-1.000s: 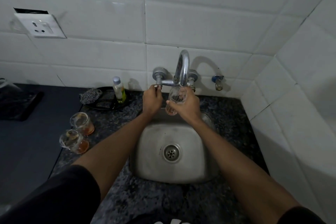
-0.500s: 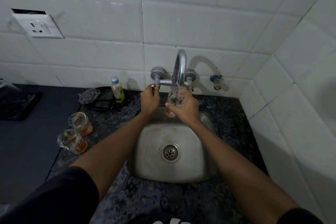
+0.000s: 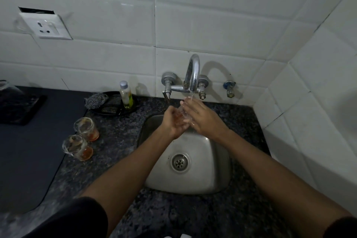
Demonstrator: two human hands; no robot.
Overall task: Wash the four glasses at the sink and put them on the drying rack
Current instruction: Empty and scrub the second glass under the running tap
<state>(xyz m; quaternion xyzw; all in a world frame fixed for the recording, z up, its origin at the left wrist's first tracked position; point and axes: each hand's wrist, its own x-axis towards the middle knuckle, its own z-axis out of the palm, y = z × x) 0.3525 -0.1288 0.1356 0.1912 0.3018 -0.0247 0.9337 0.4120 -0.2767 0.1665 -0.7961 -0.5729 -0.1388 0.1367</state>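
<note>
A clear glass [image 3: 180, 114] with an orange-stained bottom sits between my two hands over the steel sink [image 3: 210, 172]. Water runs from the chrome tap [image 3: 193, 71] onto it. My left hand [image 3: 172, 121] cups the glass from below and the left. My right hand [image 3: 202, 117] lies over it with the fingers stretched across, hiding most of it. Two more dirty glasses stand on the dark stone counter left of the sink: one [image 3: 86, 128] farther back, one [image 3: 76, 147] nearer me, both with orange dregs.
A small bottle [image 3: 126, 93] and a metal scrubber [image 3: 95, 99] rest on a black dish behind the glasses. A dark mat [image 3: 29, 152] covers the counter at left. White tiled walls close in behind and on the right. A wall socket [image 3: 45, 26] is upper left.
My left hand has left the tap handle and come down onto the glass. Water is now running, and the glass sits lower, between both hands.
</note>
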